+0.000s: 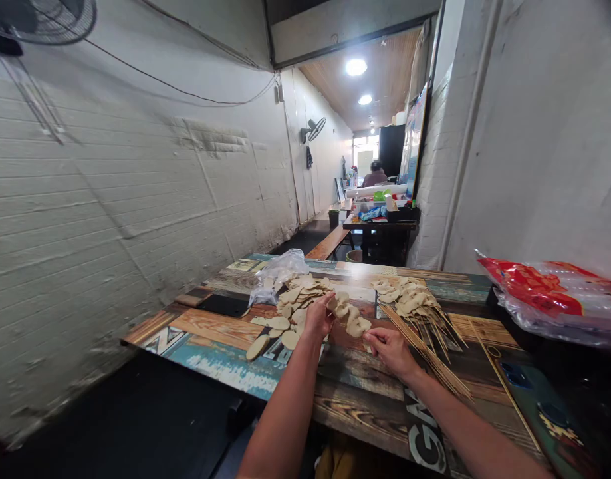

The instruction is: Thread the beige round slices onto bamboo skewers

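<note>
My left hand (318,317) is closed in a pinch on pale round food slices at the edge of a loose pile of slices (299,299) on a patchwork wooden table (225,339). A short row of slices (352,319) runs from that hand toward my right hand (391,348), which is closed around the end of a thin bamboo skewer. Just right of my right hand lies a bundle of skewers (425,346) with slices threaded at their far ends (405,297).
A clear plastic bag (280,269) lies behind the pile. A red and clear plastic package (554,296) sits at the right, a phone (544,406) near the right front edge. A white brick wall runs along the left. Far back, a seated person (373,174) and a cluttered table (382,213).
</note>
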`<action>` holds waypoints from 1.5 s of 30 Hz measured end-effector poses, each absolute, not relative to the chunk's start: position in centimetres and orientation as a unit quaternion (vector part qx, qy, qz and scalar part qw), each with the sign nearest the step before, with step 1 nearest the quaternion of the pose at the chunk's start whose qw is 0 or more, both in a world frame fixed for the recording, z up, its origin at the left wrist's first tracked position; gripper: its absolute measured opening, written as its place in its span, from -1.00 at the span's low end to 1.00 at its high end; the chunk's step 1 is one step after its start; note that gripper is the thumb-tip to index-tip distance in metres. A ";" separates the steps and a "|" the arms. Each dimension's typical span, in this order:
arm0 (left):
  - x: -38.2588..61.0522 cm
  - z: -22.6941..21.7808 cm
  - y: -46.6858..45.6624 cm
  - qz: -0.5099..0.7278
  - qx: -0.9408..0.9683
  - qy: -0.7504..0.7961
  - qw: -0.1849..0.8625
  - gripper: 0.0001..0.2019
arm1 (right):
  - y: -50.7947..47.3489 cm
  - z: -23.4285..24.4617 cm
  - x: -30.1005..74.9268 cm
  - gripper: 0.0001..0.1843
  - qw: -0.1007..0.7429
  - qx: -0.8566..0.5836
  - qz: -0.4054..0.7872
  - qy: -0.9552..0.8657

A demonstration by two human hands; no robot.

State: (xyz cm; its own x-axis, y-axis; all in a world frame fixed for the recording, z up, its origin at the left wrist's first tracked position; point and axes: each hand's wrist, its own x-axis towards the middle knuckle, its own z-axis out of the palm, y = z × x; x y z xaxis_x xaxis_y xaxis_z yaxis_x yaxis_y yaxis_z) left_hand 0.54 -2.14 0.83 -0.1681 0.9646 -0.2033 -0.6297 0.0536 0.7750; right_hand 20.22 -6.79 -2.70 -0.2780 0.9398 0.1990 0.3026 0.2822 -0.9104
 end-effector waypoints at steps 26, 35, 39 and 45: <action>1.6 1.6 -3.1 0.658 0.277 0.305 0.630 -0.59 | -8.0 -1.1 19.4 -0.64 0.445 -0.432 0.428 -0.657; 4.3 0.1 -3.4 0.532 0.289 0.351 0.715 -0.76 | -7.2 -1.3 19.1 -0.60 0.492 -0.464 0.518 -0.524; 4.8 -0.3 -3.1 0.571 0.260 0.344 0.698 -0.76 | -7.7 -1.0 19.1 -0.64 0.467 -0.476 0.520 -0.534; 5.4 0.1 -3.3 0.579 0.241 0.340 0.701 -0.84 | -8.3 -0.7 18.8 -0.66 0.435 -0.458 0.519 -0.575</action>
State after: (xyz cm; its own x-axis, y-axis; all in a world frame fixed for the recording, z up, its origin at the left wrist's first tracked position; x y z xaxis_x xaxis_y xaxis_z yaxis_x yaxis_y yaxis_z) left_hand 5.37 -3.30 0.05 0.0986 0.9754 -0.1973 -0.6475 0.2135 0.7316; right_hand 18.79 -8.31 -0.72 -0.2014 0.9792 0.0242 0.0757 0.0402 -0.9963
